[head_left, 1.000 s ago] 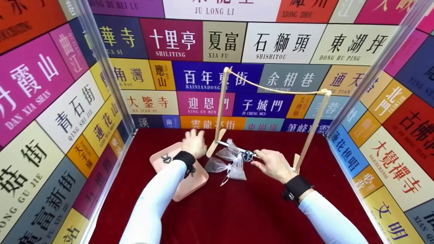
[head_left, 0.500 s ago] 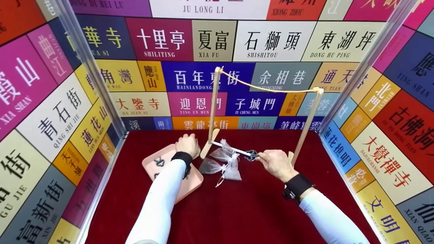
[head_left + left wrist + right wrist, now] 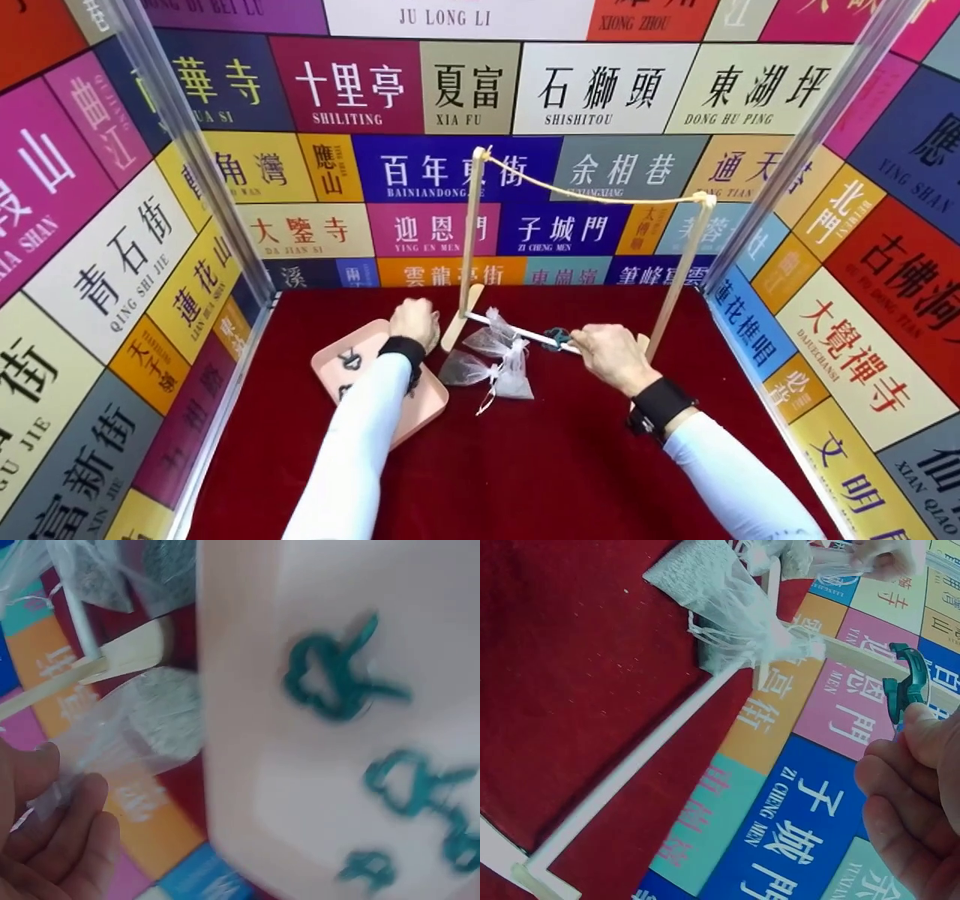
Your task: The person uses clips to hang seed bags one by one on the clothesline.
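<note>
In the left wrist view, my left hand (image 3: 64,829) pinches the gathered neck of a sheer drawstring pouch (image 3: 169,716) with pale filling. That pouch hangs just outside the pink tray (image 3: 341,330). My right hand (image 3: 615,356) pinches a small green plastic clip (image 3: 907,682) between thumb and finger, over the stand's white crossbar (image 3: 630,765). More sheer pouches (image 3: 514,382) lie at the left end of the crossbar. Several similar green clips (image 3: 330,679) lie inside the tray; the left forearm hides some of them in the head view.
A wooden stand has a left post (image 3: 471,232) and a right post (image 3: 679,281), joined at the top by a sagging yellow cord (image 3: 592,196). Dark red cloth (image 3: 525,472) covers the table. Sign-printed walls (image 3: 607,82) enclose the back and sides.
My left hand's fingers have lowered beside the tray and now grip a pouch neck. My right hand has moved slightly right with the clip. The head view has shifted a little.
</note>
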The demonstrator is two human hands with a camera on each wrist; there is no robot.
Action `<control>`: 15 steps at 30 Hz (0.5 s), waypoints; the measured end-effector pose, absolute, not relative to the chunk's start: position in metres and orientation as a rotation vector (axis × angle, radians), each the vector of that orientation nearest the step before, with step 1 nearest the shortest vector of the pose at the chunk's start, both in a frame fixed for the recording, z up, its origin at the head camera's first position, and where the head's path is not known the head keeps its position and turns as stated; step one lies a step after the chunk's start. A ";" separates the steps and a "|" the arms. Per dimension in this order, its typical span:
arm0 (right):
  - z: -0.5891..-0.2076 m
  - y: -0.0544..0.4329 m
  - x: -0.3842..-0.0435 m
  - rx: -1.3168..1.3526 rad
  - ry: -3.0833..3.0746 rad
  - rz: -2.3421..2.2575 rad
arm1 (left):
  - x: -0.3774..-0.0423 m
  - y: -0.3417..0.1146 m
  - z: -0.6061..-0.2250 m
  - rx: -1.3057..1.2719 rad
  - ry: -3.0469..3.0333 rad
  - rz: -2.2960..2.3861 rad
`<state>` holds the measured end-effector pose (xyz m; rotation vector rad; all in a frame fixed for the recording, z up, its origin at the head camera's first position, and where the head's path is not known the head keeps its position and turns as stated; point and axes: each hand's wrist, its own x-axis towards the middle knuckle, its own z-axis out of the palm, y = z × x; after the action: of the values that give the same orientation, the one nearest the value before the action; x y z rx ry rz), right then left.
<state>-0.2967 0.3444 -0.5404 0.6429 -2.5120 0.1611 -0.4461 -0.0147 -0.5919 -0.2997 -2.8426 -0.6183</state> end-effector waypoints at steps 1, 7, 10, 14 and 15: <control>-0.537 0.344 -0.298 0.630 -2.518 0.170 | -0.447 -0.014 -0.584 -0.319 -2.847 -0.605; -0.509 0.340 -0.312 0.667 -2.457 0.147 | -0.448 0.000 -0.520 -0.480 -2.836 -0.456; -0.491 0.334 -0.323 0.670 -2.428 0.141 | -0.449 0.009 -0.490 -0.565 -2.784 -0.414; -0.463 0.319 -0.338 0.638 -2.429 0.150 | -0.450 0.020 -0.461 -0.653 -2.723 -0.398; -0.456 0.315 -0.342 0.632 -2.436 0.157 | -0.450 0.023 -0.455 -0.669 -2.712 -0.395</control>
<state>-0.3418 0.3147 -0.4560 0.6321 -2.4360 0.1565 -0.4499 0.0227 -0.4546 -0.6692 -2.7117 -0.3952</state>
